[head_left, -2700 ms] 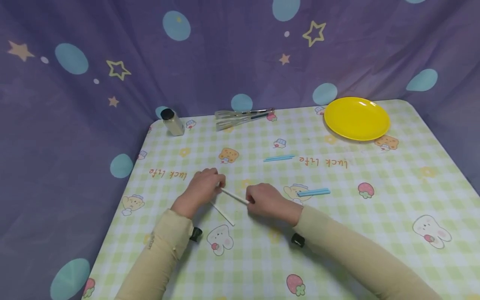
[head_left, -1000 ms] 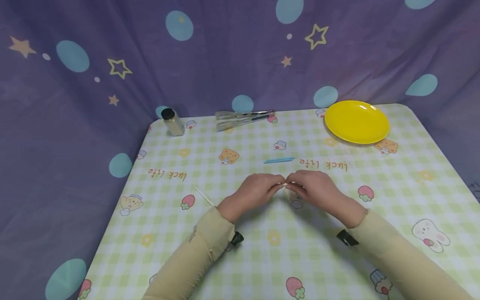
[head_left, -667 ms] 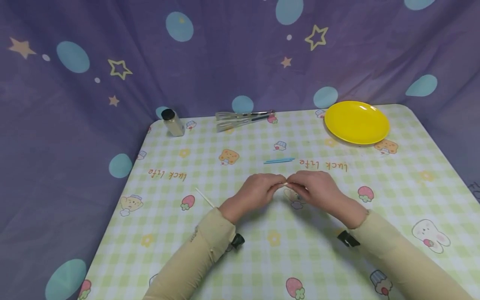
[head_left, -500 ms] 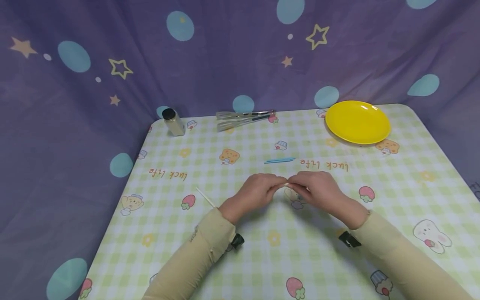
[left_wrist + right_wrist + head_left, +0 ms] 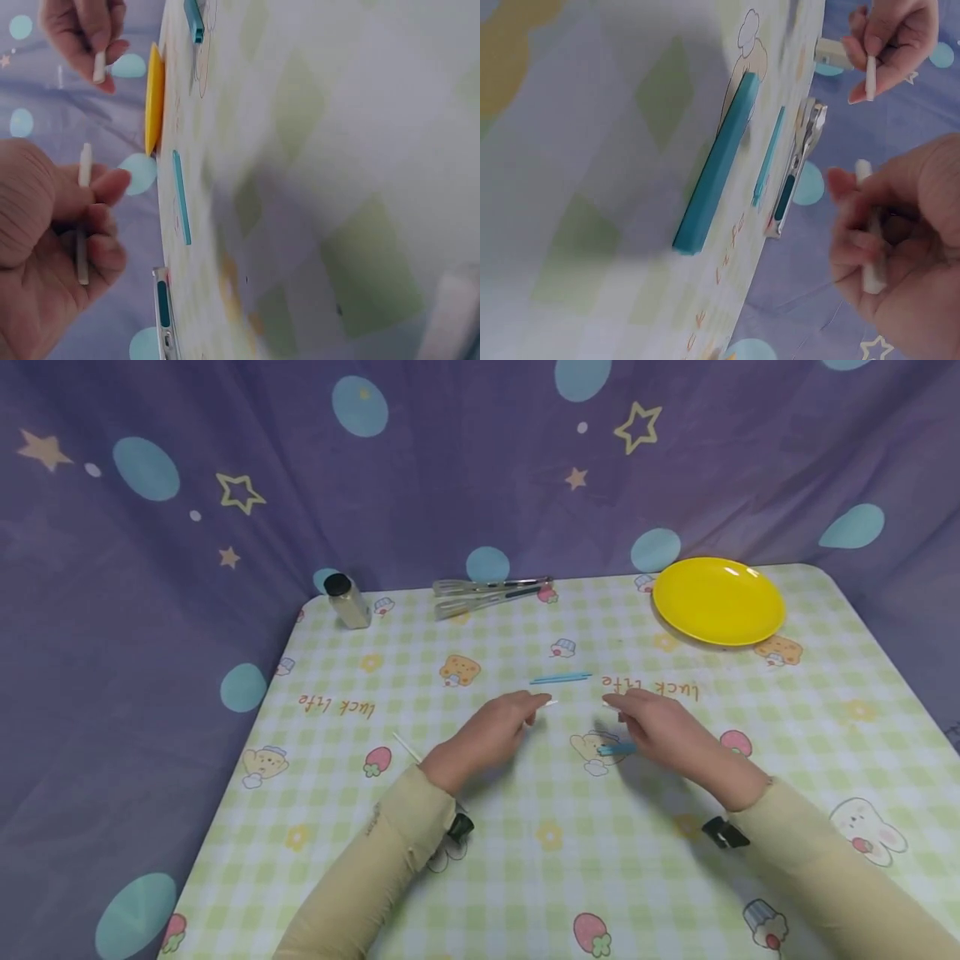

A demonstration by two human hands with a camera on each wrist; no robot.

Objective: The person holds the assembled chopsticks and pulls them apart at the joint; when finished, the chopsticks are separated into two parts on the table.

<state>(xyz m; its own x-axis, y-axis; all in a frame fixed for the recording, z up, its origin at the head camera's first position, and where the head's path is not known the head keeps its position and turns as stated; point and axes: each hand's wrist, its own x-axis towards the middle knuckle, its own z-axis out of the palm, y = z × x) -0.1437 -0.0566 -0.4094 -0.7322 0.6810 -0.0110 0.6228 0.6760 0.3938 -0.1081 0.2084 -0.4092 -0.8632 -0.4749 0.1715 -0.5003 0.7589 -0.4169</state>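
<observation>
My left hand (image 5: pixel 487 731) pinches a short white rod (image 5: pixel 82 259) between thumb and fingers, above the table. My right hand (image 5: pixel 667 727) holds a similar short white rod (image 5: pixel 874 274), and a small gap separates the two hands. Another white stick (image 5: pixel 406 747) lies on the cloth beside the left wrist. Under the right hand lie thicker blue sticks (image 5: pixel 617 749), partly hidden by that hand in the head view; the right wrist view shows their angular sides (image 5: pixel 716 172). Two thinner blue sticks (image 5: pixel 561 678) lie farther back.
A yellow plate (image 5: pixel 718 602) sits at the back right. Two metal utensils with slotted heads (image 5: pixel 491 597) lie along the back edge. A black-lidded jar (image 5: pixel 348 602) stands at the back left, before a purple curtain (image 5: pixel 450 460). Checked cloth (image 5: pixel 510 877) covers the table.
Both hands moved right together with a white rod between them, fingertips meeting. They are now drawn apart and slightly farther back, each with a white piece. The thicker blue sticks show again.
</observation>
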